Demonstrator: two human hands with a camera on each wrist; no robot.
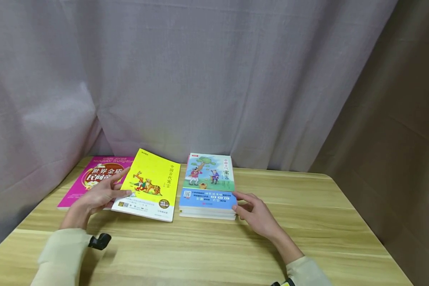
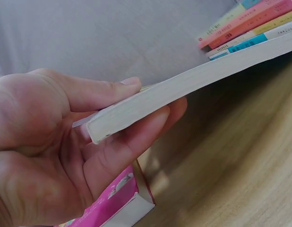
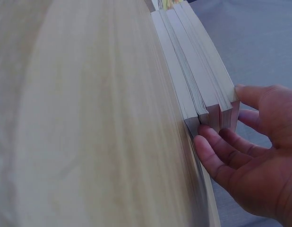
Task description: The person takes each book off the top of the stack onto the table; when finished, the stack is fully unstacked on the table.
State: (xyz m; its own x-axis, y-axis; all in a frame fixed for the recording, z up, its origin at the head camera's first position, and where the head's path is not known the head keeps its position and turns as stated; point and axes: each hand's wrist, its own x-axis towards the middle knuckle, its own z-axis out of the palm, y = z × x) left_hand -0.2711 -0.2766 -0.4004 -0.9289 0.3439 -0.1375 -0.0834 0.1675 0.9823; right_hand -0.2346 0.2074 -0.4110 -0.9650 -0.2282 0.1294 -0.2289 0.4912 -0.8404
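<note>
Pink book [image 1: 89, 178] lies flat at far left on the wooden desk [image 1: 307, 222]. Left hand [image 1: 100, 195] grips the yellow book [image 1: 150, 188] by its near-left corner, thumb on top, lifted off the desk and tilted. Just right, book stack [image 1: 208, 190] lies flat; right hand [image 1: 256, 212], fingers relaxed, touches its near-right corner.

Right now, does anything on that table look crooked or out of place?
Only the yellow book: the left hand grips its near corner and holds it tilted above the table, overlapping the pink book. The stack of books lies flat, the right hand touching its corner. Nothing looks damaged.
</note>
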